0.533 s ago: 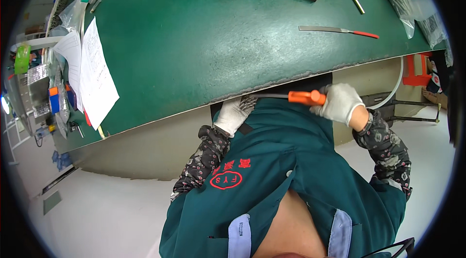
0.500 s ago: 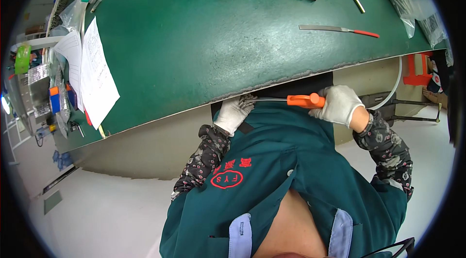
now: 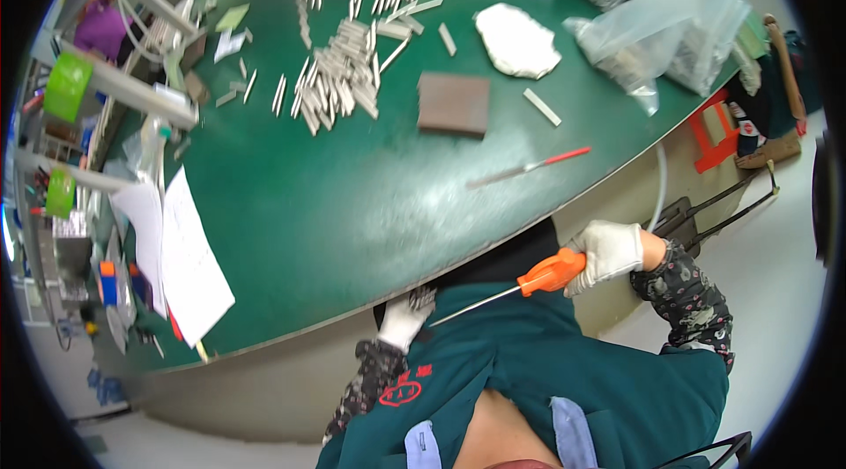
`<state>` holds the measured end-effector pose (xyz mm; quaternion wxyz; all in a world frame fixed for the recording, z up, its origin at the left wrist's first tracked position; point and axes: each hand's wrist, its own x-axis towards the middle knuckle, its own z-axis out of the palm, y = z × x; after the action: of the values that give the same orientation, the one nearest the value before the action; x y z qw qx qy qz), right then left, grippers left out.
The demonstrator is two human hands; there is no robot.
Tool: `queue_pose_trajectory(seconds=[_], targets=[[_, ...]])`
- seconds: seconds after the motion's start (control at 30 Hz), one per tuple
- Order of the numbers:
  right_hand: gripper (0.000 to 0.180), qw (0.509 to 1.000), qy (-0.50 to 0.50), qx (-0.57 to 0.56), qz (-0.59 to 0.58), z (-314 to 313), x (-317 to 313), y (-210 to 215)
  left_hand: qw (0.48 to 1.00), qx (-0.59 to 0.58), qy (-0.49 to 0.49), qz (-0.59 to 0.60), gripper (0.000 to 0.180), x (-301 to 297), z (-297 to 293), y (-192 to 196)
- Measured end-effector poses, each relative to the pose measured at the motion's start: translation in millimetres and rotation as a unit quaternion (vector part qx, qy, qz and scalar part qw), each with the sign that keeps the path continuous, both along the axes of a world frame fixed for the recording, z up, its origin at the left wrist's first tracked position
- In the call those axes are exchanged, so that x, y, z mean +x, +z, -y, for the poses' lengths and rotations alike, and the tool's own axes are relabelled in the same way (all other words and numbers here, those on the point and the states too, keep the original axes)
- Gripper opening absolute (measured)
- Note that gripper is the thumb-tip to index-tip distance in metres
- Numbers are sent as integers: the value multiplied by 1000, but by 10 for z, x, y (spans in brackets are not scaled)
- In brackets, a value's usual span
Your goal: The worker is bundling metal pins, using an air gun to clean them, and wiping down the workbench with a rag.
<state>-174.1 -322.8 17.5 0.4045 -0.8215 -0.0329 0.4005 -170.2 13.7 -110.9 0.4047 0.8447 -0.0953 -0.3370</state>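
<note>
My right hand (image 3: 606,253), in a white glove, grips the orange handle of a screwdriver (image 3: 548,273) just below the near edge of the green table (image 3: 352,196). Its thin metal shaft runs left and down toward my left hand (image 3: 408,317). That hand, also in a white glove, sits under the table edge against my green jacket; what its fingers hold is hidden. Both hands are below the tabletop.
On the table lie a thin file with a red handle (image 3: 529,167), a brown block (image 3: 454,103), a white cloth (image 3: 517,40), clear plastic bags (image 3: 661,19), several small metal bars (image 3: 339,81) and white papers (image 3: 181,257). Green tape rolls (image 3: 67,85) and shelves stand at the left.
The view has tilted up, so more of the table's far side shows. My right hand and the screwdriver have shifted slightly right and down; my left hand stays under the table edge.
</note>
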Motion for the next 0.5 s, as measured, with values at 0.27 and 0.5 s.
queue_pose_trajectory(seconds=[0.27, 0.5], targets=[[39, 865, -387, 25, 319, 201, 902, 704, 961, -240, 80, -110, 32, -90, -91, -47], [50, 850, -329, -249, 328, 630, 2067, -58, 940, -338, -46, -30, 57, 94, 100, 633]])
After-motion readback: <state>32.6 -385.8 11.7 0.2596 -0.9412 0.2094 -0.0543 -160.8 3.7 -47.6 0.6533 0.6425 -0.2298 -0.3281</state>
